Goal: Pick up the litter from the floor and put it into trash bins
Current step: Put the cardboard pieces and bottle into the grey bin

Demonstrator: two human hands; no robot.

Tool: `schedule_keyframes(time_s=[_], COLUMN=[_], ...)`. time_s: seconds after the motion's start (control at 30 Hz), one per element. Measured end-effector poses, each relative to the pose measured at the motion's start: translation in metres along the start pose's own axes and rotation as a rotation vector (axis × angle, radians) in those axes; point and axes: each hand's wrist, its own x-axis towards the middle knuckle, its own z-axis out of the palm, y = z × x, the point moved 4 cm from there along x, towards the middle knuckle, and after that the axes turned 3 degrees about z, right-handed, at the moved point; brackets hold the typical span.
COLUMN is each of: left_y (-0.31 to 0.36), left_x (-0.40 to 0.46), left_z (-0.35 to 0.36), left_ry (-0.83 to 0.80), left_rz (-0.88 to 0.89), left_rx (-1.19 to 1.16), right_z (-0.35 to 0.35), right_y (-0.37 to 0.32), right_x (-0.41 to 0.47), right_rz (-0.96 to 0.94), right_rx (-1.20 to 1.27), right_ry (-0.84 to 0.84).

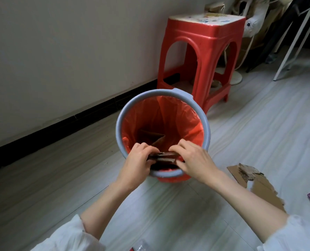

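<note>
Head view: both hands hover over the near rim of the blue trash bin (pixel 119 113) at frame centre, left hand (pixel 139 160) and right hand (pixel 192 160) each pinching an end of folded brown cardboard pieces (pixel 164 156), flat and dark, just inside the orange liner (pixel 177 115).

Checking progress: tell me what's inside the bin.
The bin holds a red liner and cardboard pieces near the bottom. Both hands and their cardboard piece cover the near part.
</note>
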Motion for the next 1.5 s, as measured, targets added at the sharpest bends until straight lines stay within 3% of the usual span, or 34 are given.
schedule_keyframes(time_s=[0.1, 0.23, 0.5, 0.67, 0.8, 0.93, 1.13, 1.33, 1.5], left_y=[-0.004, -0.005, -0.002, -0.002, -0.008, -0.009, -0.011, -0.006, -0.012], left_x=[-0.013, -0.026, -0.041, -0.038, -0.04, -0.04, -0.04, -0.049, -0.046], left_z=[0.005, 0.001, 0.02, 0.021, 0.02, 0.017, 0.017, 0.023, 0.021], left_ry=[0.003, 0.102, -0.042, -0.049, -0.018, 0.023, 0.056, -0.025, 0.029], left_rz=[0.094, 0.279, 0.544, 0.506, 0.456, 0.425, 0.388, 0.501, 0.456], left_rx=[0.074, 0.133, 0.446, 0.458, 0.431, 0.396, 0.374, 0.403, 0.382], right_z=[0.011, 0.004, -0.002, -0.012, -0.021, -0.008, 0.011, 0.048, 0.049], right_y=[-0.001, 0.01, 0.028, 0.03, 0.027, 0.028, 0.019, 0.012, 0.012], right_x=[-0.015, -0.02, -0.027, -0.016, 0.004, 0.032, 0.072, 0.059, 0.034], right_rz=[0.008, 0.139, 0.35, 0.427, 0.367, 0.273, 0.362, 0.308, 0.204], right_rx=[0.02, 0.076, 0.16, 0.276, 0.079, -0.118, -0.264, -0.309, -0.302], right_ry=[-0.086, 0.005, 0.179, 0.38, 0.462, 0.296, -0.053, -0.393, -0.574])
